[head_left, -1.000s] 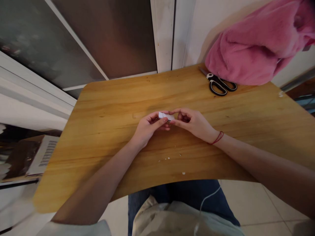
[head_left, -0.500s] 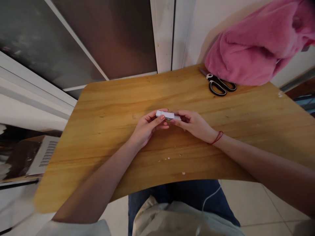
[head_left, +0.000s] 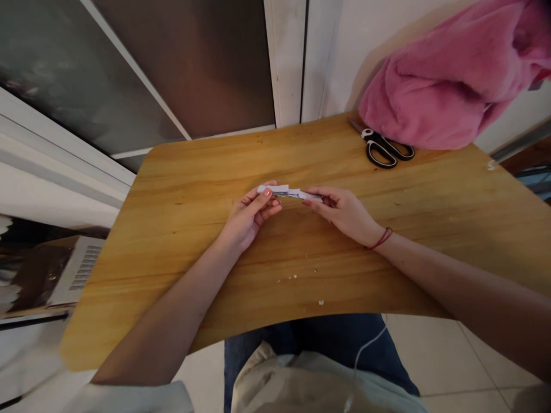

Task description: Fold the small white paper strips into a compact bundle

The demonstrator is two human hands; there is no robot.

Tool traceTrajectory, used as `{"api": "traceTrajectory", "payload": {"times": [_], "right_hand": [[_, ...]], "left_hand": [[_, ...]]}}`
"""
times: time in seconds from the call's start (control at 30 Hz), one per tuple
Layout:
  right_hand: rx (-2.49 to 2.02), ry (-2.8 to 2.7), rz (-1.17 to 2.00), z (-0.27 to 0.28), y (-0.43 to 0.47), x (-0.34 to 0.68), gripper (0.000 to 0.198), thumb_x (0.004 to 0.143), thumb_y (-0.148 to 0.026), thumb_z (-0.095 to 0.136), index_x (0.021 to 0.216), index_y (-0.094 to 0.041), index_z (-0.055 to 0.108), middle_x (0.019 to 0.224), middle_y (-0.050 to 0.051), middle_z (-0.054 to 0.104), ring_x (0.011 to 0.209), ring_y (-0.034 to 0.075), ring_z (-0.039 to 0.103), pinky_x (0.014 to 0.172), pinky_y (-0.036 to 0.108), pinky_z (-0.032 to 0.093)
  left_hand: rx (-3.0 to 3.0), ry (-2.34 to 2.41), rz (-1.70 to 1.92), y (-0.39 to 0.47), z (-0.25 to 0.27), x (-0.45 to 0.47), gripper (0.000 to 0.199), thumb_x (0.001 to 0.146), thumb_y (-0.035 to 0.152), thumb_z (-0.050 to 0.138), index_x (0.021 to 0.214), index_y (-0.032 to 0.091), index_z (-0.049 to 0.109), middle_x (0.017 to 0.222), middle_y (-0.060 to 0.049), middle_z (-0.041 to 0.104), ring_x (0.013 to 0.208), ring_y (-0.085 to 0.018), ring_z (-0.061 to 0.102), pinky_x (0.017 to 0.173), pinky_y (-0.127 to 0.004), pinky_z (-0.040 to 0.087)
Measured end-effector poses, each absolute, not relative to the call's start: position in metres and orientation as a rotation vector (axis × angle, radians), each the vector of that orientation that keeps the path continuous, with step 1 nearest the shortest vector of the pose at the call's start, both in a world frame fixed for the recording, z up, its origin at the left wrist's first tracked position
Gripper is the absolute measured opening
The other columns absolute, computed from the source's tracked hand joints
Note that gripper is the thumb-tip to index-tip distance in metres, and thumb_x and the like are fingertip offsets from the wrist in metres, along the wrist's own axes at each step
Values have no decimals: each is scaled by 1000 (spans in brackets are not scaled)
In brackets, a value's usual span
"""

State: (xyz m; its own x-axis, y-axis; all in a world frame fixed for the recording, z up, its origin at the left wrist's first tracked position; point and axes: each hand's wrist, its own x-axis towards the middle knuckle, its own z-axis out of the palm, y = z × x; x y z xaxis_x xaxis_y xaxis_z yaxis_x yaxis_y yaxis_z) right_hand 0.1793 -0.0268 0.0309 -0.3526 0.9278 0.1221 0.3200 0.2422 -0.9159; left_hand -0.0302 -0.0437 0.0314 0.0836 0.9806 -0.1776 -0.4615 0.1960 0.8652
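A narrow strip of folded white paper [head_left: 293, 193] stretches between my two hands above the wooden table. My left hand [head_left: 251, 215] pinches its left end, thumb on top and fingers curled behind. At the other end, my right hand [head_left: 344, 211] grips the paper between thumb and fingers; a thin red cord circles that wrist. The strip shows stepped, overlapping layers in the middle, with a gap between the hands. Parts of the paper under the fingers are hidden.
Black-handled scissors [head_left: 382, 150] lie at the back right of the table [head_left: 193, 189], beside a pink plush cloth [head_left: 434, 86]. Tiny white scraps [head_left: 321, 302] are scattered near the front edge. A cardboard box [head_left: 77, 272] stands left of the table.
My left hand has moved left and slightly up, and my right hand a little right. The folded paper between them has drawn out longer, showing more of its layers.
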Motion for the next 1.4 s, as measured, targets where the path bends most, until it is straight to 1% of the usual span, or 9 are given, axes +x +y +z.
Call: {"api": "traceTrajectory", "payload": {"times": [0.2, 0.4, 0.6, 0.77, 0.87, 1.0, 1.1, 1.27, 1.4], "right_hand": [[-1103, -1701, 964, 30, -23, 181, 42, 81, -50, 65, 104, -15, 70, 83, 5, 64, 67, 14, 51, 59, 28, 40], [-1064, -1816, 826, 29, -26, 182, 36, 84, -43, 64, 107, -15, 69, 90, 7, 68, 69, 15, 53, 62, 29, 43], [-1050, -2006, 873, 29, -30, 180, 34, 86, -38, 64, 110, -15, 70, 94, 7, 72, 68, 15, 57, 65, 29, 46], [-1030, -2078, 835, 25, -29, 179, 34, 85, -36, 64, 113, -16, 70, 100, 8, 74, 72, 17, 62, 67, 31, 50], [-1048, -2067, 843, 24, -29, 179, 36, 84, -37, 65, 113, -16, 71, 101, 8, 74, 73, 18, 64, 68, 33, 51], [-1095, -2000, 955, 24, -30, 179, 40, 83, -40, 66, 115, -17, 71, 107, 8, 74, 82, 21, 67, 73, 34, 53], [-1119, -1984, 1007, 24, -31, 178, 44, 82, -39, 68, 119, -17, 69, 109, 8, 74, 84, 21, 67, 74, 34, 52], [-1146, -1989, 986, 28, -31, 179, 55, 82, -37, 67, 132, -16, 59, 99, 5, 74, 72, 17, 61, 66, 31, 49], [-1088, -1958, 1028, 33, -29, 181, 43, 84, -38, 65, 122, -19, 66, 101, 4, 73, 68, 14, 56, 62, 29, 44]], "left_hand": [[681, 962, 1284, -39, 31, -35, 15, 82, 21, 68, 95, 19, 74, 73, 2, 68, 66, -4, 64, 70, -11, 56], [864, 948, 1165, -47, 29, -27, 28, 73, 26, 77, 99, 18, 73, 77, 1, 69, 66, -6, 64, 70, -19, 58], [999, 921, 1062, -56, 28, -16, 27, 72, 28, 78, 95, 17, 71, 85, -1, 71, 68, -8, 64, 68, -23, 58], [1031, 953, 1037, -56, 28, -15, 34, 73, 29, 77, 104, 17, 70, 84, -2, 71, 70, -10, 65, 70, -26, 58], [1058, 963, 1035, -56, 28, -15, 34, 73, 28, 76, 105, 17, 70, 83, -1, 71, 70, -10, 65, 70, -25, 58], [1087, 964, 1043, -57, 28, -15, 32, 73, 28, 77, 102, 17, 70, 84, -2, 71, 70, -10, 66, 70, -25, 58], [1073, 950, 1048, -57, 28, -15, 30, 73, 28, 77, 100, 17, 70, 84, -1, 71, 70, -10, 66, 69, -25, 58], [997, 960, 1081, -56, 27, -16, 30, 74, 29, 76, 101, 18, 70, 85, -1, 71, 69, -9, 65, 69, -23, 58], [964, 947, 1100, -55, 28, -17, 28, 74, 27, 76, 100, 19, 71, 86, 0, 71, 67, -7, 64, 68, -21, 58]]}}
